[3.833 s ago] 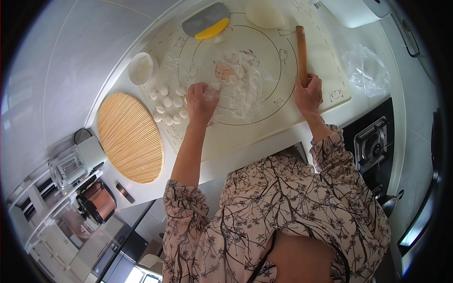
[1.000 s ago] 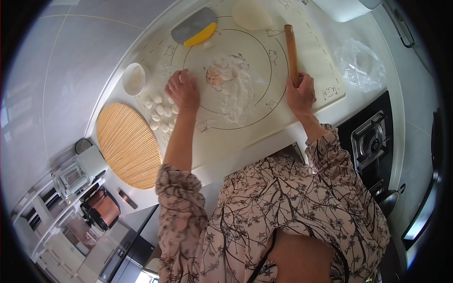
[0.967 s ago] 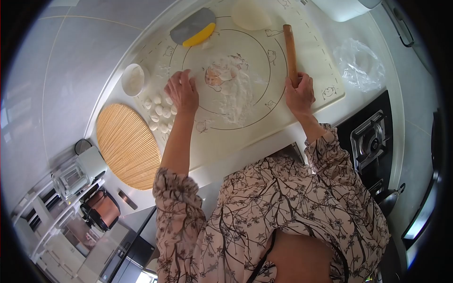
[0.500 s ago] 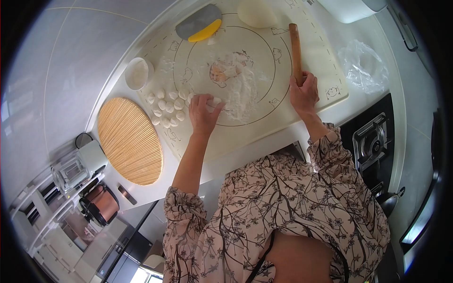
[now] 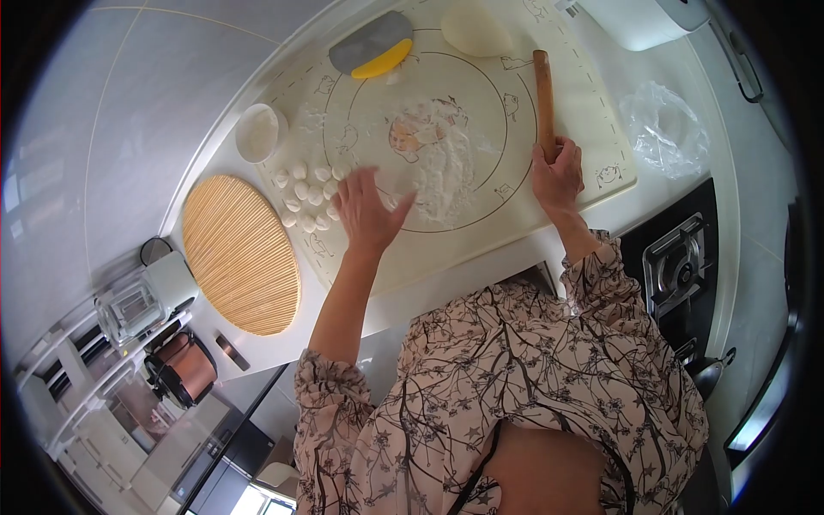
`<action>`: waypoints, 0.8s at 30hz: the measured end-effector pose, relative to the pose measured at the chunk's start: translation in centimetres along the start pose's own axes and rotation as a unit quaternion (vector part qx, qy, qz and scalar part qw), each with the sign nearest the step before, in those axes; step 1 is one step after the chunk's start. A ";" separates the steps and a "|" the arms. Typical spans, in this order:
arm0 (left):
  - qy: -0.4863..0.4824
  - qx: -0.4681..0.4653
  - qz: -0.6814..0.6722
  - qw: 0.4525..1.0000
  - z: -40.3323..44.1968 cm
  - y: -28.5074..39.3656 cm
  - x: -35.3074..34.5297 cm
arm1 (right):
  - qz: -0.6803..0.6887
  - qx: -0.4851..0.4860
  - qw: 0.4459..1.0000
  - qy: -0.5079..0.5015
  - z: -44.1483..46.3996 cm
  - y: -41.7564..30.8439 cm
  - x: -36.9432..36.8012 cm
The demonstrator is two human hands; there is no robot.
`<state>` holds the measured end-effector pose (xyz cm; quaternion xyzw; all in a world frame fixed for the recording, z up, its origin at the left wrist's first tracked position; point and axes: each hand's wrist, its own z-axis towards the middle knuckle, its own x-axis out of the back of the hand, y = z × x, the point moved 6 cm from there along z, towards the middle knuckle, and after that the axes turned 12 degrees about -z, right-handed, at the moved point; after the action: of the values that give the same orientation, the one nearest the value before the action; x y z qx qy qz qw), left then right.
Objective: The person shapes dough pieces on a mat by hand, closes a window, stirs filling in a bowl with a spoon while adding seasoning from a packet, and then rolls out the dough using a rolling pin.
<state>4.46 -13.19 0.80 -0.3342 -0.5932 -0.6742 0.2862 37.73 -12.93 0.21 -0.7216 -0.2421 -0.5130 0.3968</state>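
My left hand (image 5: 369, 210) is open, fingers spread, low over the printed pastry mat (image 5: 455, 245). It is beside a cluster of small white dough pieces (image 5: 300, 190) and partly covers some of them. One pale bit shows near its thumb; whether they touch I cannot tell. My right hand (image 5: 557, 176) is wrapped round the near end of a wooden rolling pin (image 5: 545, 99), which lies along the mat's right side. Loose flour (image 5: 445, 176) is spread over the mat's middle. A larger pale dough lump (image 5: 477, 30) sits at the far edge.
A grey and yellow scraper (image 5: 378, 50) and a white bowl (image 5: 260, 133) are at the far left. A round slatted tray (image 5: 240, 256) lies left of the mat. To the right are a crumpled plastic bag (image 5: 665, 129) and a gas hob (image 5: 682, 266).
My left hand has opened from a pinch on a small dough piece and spread its fingers. My right hand stays on the rolling pin. The whole view has shifted slightly.
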 end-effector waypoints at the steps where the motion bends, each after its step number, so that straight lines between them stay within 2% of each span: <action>1: 0.030 0.003 0.004 1.000 1.0 0.5 -0.2 | 0.004 0.000 1.000 0.001 0.0 0.0 0.1; 4: 0.069 0.012 0.124 0.990 4.0 0.4 -5.3 | 0.002 -0.003 1.000 0.003 0.1 0.0 0.0; 5: 0.036 0.040 0.068 0.996 3.9 0.2 -6.3 | -0.002 -0.006 1.000 0.002 0.0 0.1 0.0; 8: 0.081 -0.009 0.027 0.996 4.8 -1.5 -5.5 | -0.001 -0.005 1.000 0.005 0.0 0.1 0.1; 11: 0.112 -0.019 0.078 0.990 7.0 -4.5 -3.2 | 0.003 -0.002 1.000 0.000 0.1 0.3 -0.2; 14: 0.025 -0.064 -0.130 0.989 8.3 -1.6 -3.0 | 0.000 -0.011 1.000 -0.003 0.0 0.2 -0.1; 15: 0.003 -0.129 -0.163 0.978 8.3 1.0 -3.1 | 0.003 -0.010 1.000 -0.002 0.1 0.1 -0.2; 18: -0.113 -0.046 -0.210 0.970 7.4 2.2 -5.6 | 0.001 -0.008 1.000 -0.005 0.0 0.4 -0.2; 19: -0.095 -0.037 -0.215 0.971 7.0 1.9 -5.5 | 0.001 -0.005 1.000 -0.005 0.0 0.4 -0.2; 24: -0.054 -0.145 -0.149 0.977 2.4 0.8 -2.8 | 0.003 -0.002 1.000 -0.008 0.0 0.4 -0.2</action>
<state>7.07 -10.97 -0.80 -0.3157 -0.5466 -0.7693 0.0983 37.95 -13.15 -0.15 -0.7273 -0.2420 -0.5063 0.3950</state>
